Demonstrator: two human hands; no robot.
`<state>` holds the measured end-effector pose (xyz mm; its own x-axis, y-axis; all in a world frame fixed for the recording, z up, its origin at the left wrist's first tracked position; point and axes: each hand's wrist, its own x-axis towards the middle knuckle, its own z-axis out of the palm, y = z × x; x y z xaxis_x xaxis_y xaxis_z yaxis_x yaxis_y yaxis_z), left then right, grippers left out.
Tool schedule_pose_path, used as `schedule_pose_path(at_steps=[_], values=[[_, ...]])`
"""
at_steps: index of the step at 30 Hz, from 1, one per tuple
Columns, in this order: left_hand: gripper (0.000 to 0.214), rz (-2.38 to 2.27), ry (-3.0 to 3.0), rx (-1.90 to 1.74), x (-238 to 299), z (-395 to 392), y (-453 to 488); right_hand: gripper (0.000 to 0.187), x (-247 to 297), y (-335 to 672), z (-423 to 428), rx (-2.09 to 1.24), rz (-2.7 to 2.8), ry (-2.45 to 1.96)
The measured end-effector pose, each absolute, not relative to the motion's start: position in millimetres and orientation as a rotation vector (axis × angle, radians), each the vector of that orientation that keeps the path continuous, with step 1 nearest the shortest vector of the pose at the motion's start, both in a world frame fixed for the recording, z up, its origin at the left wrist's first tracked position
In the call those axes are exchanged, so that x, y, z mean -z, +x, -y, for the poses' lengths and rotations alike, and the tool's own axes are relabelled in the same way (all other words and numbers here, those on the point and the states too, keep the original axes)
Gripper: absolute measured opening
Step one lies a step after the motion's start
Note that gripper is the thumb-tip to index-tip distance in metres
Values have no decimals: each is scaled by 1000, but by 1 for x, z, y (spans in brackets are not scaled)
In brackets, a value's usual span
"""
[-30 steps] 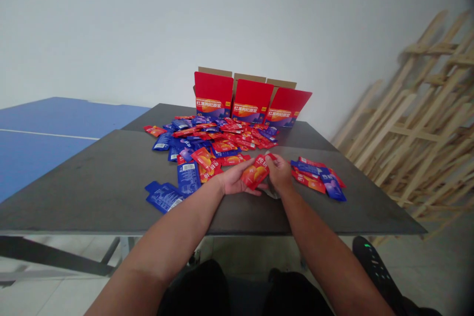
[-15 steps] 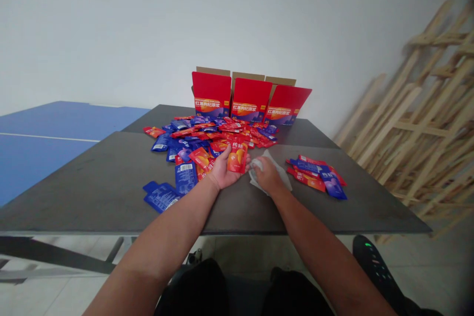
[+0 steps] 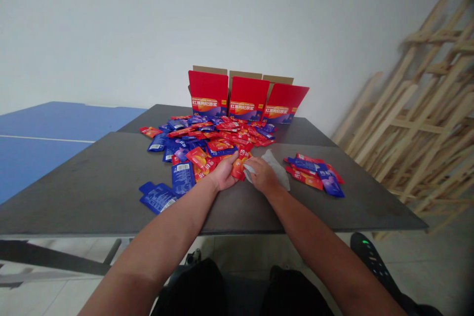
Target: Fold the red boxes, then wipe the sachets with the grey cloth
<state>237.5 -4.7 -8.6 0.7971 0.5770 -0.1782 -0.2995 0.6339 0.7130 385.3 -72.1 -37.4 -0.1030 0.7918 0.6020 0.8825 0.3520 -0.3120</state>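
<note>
A: Start at the far left. What's there?

B: A blue table-tennis table (image 3: 40, 158), then a dark grey tabletop (image 3: 85, 192) with blue pouches (image 3: 157, 198) lying flat near its front edge. Behind them spreads a heap of glossy red and blue pouches (image 3: 211, 138), backed by three cardboard cartons with red flaps (image 3: 248, 96).

A: And the left hand (image 3: 224, 174)?

B: Its fingers (image 3: 232, 164) are closed narrowly against a red pouch (image 3: 239, 168), just beyond the heap's near edge. That pouch lies between the hands, its long axis running roughly front to back with a slight tilt. It lies right at the left fingertips, so the left hand is the nearer one, though only by a little.

A: What about the right hand (image 3: 263, 175)?

B: It sits just right of the pouch, knuckles up, fingers curled down over a crumpled white wipe (image 3: 274, 170). The soft, papery sheet bunches beneath the palm. From this angle, I can't tell whether those fingers are pinching it or only pressing on it.

A: Anything further right?

B: A smaller cluster of red and blue pouches (image 3: 314, 175) lies well apart from the hands, and past the table lean pale wooden frames (image 3: 418, 108).
</note>
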Motion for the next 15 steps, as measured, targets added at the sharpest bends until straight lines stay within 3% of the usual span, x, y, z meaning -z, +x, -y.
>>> schedule_pose_path(at_steps=[9, 15], values=[[39, -426, 879, -363, 16, 8, 235, 26, 35, 398, 66, 163, 1316, -1691], [39, -357, 751, -364, 13, 4, 232, 29, 38, 404, 66, 334, 1043, -1479]])
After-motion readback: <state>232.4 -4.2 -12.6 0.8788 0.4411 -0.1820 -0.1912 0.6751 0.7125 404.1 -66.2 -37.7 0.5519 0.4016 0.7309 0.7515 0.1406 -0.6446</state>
